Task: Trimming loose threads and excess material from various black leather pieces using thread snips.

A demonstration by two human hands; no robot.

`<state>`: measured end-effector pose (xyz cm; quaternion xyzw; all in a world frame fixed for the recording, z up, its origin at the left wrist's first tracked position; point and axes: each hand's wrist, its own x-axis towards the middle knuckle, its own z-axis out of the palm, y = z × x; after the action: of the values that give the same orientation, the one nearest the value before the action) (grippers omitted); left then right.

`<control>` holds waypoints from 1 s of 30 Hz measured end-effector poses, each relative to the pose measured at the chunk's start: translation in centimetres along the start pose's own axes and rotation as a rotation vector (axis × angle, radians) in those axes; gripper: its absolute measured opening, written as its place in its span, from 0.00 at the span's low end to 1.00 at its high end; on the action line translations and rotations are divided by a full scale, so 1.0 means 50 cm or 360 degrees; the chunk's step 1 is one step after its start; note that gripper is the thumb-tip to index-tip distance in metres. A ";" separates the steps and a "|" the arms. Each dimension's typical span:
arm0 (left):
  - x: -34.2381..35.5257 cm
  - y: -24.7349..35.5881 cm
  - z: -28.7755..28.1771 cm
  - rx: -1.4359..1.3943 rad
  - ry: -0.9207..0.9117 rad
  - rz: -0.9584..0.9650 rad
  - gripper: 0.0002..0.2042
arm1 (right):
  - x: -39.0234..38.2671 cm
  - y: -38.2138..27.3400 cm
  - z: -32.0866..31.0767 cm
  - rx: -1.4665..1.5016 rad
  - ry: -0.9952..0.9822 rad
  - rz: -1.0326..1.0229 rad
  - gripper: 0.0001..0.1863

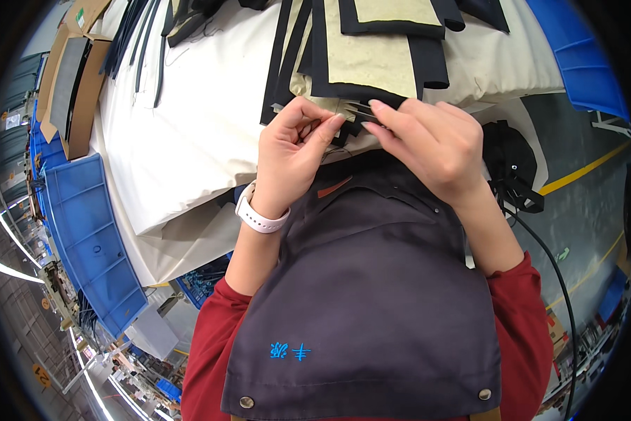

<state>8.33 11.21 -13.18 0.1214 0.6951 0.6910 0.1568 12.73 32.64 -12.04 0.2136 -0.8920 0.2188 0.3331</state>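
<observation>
Just over the near edge of the bench (182, 133), the left hand (291, 154) presses its grip together, the right hand (433, 144) pinches a slim metal tool (361, 113), and floor (589, 203) stretches rightward of the bench.

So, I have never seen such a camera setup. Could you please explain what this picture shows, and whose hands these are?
There is no machine here, only a person working with bare hands. The picture is taken from that person's head, by the left one of two wide cameras looking down, so straight edges bend near the rim. The dark apron is the wearer's own. In front is a table under a white cover, with cream and black cloth pieces on it. The right hand holds a slim metal tool, perhaps tweezers. The left hand pinches thumb and finger together near the tool's tips; what is between them is too small to tell.
</observation>
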 end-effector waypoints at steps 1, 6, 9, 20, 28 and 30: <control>-0.001 0.002 -0.002 -0.0002 -0.0009 -0.0005 0.04 | 0.006 0.001 0.007 0.0006 -0.0008 -0.0070 0.13; -0.001 0.002 -0.005 -0.0001 -0.0039 0.0016 0.04 | 0.017 0.003 0.019 -0.0067 -0.0090 -0.0141 0.10; -0.003 -0.001 -0.006 -0.0015 -0.0032 0.0019 0.04 | 0.015 0.007 0.025 -0.0001 -0.0023 -0.0145 0.14; -0.017 0.013 -0.015 -0.0260 -0.0007 -0.0084 0.04 | 0.001 0.032 0.030 0.0261 0.0002 0.0002 0.09; -0.005 0.047 -0.050 -0.0845 0.0322 -0.0081 0.11 | -0.065 0.036 -0.003 0.1507 0.0657 0.1232 0.14; -0.006 0.048 -0.043 -0.0921 0.0314 -0.0181 0.11 | -0.083 0.030 0.004 0.0961 0.0500 0.1194 0.12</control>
<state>7.65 9.16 -10.78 -0.0351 0.4871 0.8588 0.1550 14.70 34.75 -15.39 -0.0702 -0.7433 0.6011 0.2851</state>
